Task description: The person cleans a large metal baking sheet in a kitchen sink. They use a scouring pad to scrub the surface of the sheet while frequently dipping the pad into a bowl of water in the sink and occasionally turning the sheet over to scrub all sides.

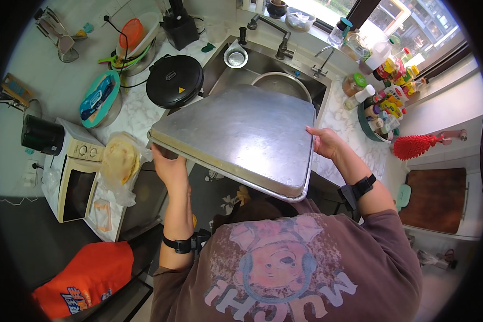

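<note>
A large rectangular metal baking tray [233, 133] is held up in front of my body, its flat underside turned towards the camera. My left hand [170, 167] grips its rim at the left corner, fingers hidden beneath. On the opposite short side, my right hand [325, 141] clasps the edge with the thumb on the outside. The tray's far edge overlaps the near part of a stainless steel sink [225, 82]. Partly covered by the tray, a round metal basin [283, 82] lies in the sink beneath a dark faucet [283, 48].
A black round electric griddle [175, 81] sits left of the sink. Flatbreads in a plastic bag [120, 158] lie beside a microwave oven [79, 173]. Bottles and jars [382, 108] crowd the right counter near a red duster [414, 147]. An orange cloth [90, 277] hangs lower left.
</note>
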A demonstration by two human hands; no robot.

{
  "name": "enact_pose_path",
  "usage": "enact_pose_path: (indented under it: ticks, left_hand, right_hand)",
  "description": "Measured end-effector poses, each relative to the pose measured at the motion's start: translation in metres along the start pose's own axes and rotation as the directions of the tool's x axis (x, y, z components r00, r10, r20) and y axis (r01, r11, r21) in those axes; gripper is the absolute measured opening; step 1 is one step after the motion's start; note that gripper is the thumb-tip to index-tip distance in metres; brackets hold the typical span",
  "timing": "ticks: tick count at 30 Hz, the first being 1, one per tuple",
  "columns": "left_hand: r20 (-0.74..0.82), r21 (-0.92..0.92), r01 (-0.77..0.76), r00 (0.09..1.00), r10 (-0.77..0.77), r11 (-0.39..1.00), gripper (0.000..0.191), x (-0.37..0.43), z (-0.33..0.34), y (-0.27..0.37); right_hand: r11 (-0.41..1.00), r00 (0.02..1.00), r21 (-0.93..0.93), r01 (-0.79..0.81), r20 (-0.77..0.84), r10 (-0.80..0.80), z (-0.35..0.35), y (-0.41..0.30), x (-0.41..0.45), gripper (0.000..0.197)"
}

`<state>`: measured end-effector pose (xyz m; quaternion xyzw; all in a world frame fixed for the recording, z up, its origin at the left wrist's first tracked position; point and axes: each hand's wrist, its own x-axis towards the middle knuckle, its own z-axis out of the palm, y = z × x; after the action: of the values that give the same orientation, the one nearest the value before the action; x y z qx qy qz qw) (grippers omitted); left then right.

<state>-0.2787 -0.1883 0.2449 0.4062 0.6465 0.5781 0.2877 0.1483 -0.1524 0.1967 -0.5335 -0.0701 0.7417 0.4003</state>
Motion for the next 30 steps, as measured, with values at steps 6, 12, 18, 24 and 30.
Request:
enact_pose_path:
  ticks: [6, 12, 18, 24, 30]
  left_hand:
    - [0.333, -0.597, 0.507, 0.861, -0.383, 0.621, 0.026, -0.016, 0.008, 0.018]
    - [0.542, -0.682, 0.561, 0.819, -0.191, 0.470, 0.036, -0.018, 0.031, 0.064]
    - [0.484, -0.535, 0.561, 0.817, -0.315, 0.632, 0.047, -0.015, 0.059, 0.043]
    - [0.412, -0.354, 0.557, 0.814, -0.409, 0.752, 0.049, 0.019, 0.055, 0.034]
    - [0.310, -0.216, 0.584, 0.801, -0.512, 0.783, 0.033, 0.067, 0.046, 0.038]
  right_hand:
    - [0.971, 0.994, 0.216, 0.098, -0.073, -0.085, -0.011, 0.037, 0.020, 0.027]
    - [0.912, 0.994, 0.396, 0.105, -0.029, -0.102, -0.026, 0.066, 0.058, 0.023]
    - [0.991, 0.995, 0.096, -0.091, 0.053, 0.086, -0.003, 0.084, 0.061, 0.023]
    - [0.698, 0.969, -0.697, -0.164, 0.019, 0.246, -0.004, 0.054, 0.065, 0.046]
    - [0.419, 0.999, -0.907, 0.038, 0.022, -0.043, -0.052, 0.011, 0.134, 0.030]
